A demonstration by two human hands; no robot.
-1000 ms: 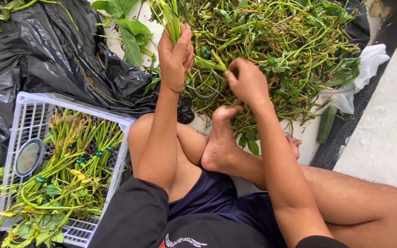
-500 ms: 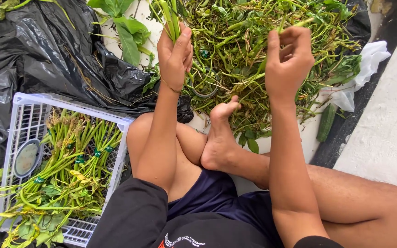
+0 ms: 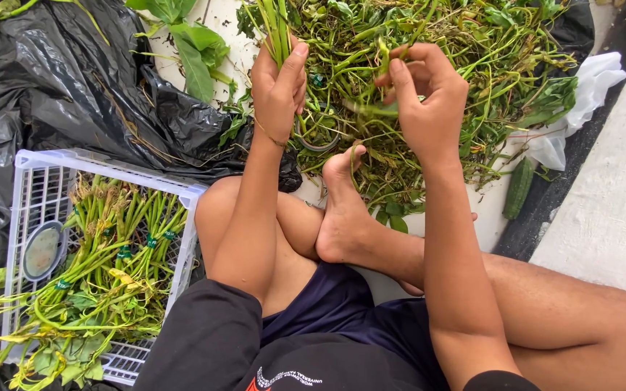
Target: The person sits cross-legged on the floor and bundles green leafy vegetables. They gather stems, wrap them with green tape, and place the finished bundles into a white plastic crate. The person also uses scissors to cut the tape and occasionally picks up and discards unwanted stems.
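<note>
I sit cross-legged on the floor before a heap of loose green vegetable stems [image 3: 465, 65]. My left hand [image 3: 278, 87] is closed around a small upright bunch of stems [image 3: 278, 25] at the top middle. My right hand [image 3: 425, 94] is raised over the heap and pinches a single green stem [image 3: 371, 110] that points toward the left hand. My bare foot [image 3: 342, 210] rests at the heap's near edge, below and between the two hands.
A white plastic crate [image 3: 38, 163] at lower left holds tied bunches of stems [image 3: 110, 268] and a round lid [image 3: 41, 250]. Black plastic sheeting [image 3: 59, 80] lies at upper left. A cucumber [image 3: 519, 188] and a white bag [image 3: 588, 87] sit at right.
My right hand has lifted out of the heap and come left toward the left hand, bringing a stem with it. The left hand kept its bunch in place.
</note>
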